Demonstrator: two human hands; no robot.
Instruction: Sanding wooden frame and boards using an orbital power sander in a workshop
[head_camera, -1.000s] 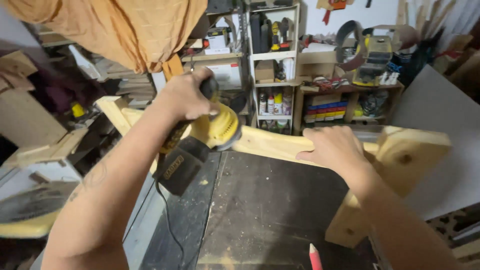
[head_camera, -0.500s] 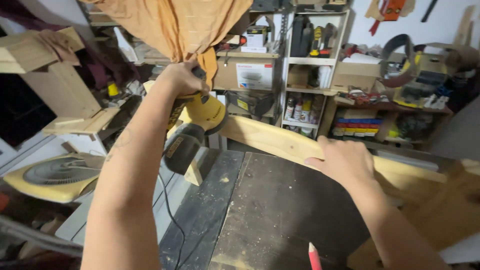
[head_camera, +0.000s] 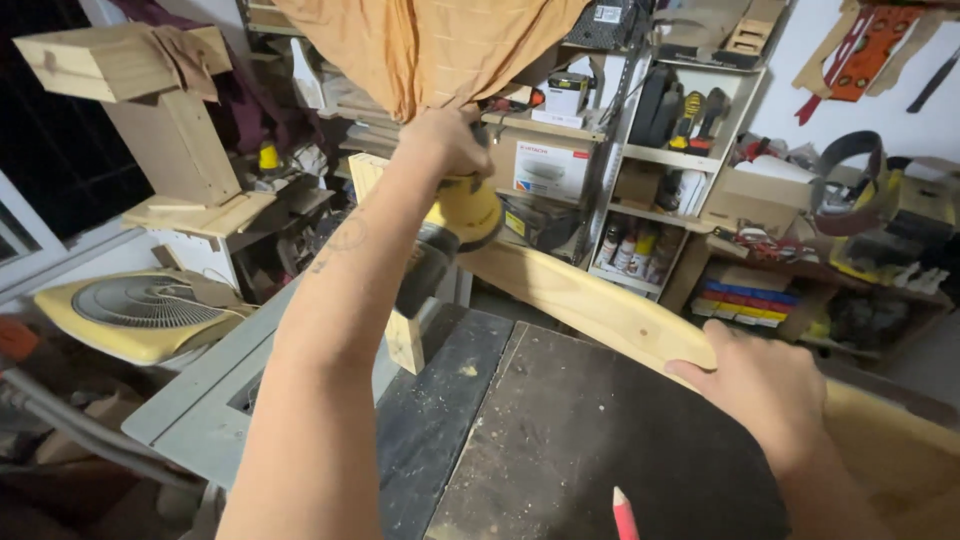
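My left hand (head_camera: 443, 140) grips the top of a yellow and black electric sander (head_camera: 452, 232), which presses on the far left end of a long pale wooden piece (head_camera: 590, 300). Its black dust bag hangs down toward me behind my forearm. My right hand (head_camera: 763, 382) lies flat on the right part of the same wooden piece, fingers over its upper edge. The wood rests across a dark, dusty worktable (head_camera: 560, 440).
A red pencil (head_camera: 626, 515) lies at the table's near edge. An orange cloth (head_camera: 440, 45) hangs overhead. Cluttered shelves (head_camera: 680, 160) with bottles, tools and boxes stand behind. A yellow fan (head_camera: 140, 315) lies at the left, beneath a wooden box structure (head_camera: 150, 110).
The sander and my left hand have slid away to the wood's far left end. The view has swung left, and my right hand has stayed on the wood.
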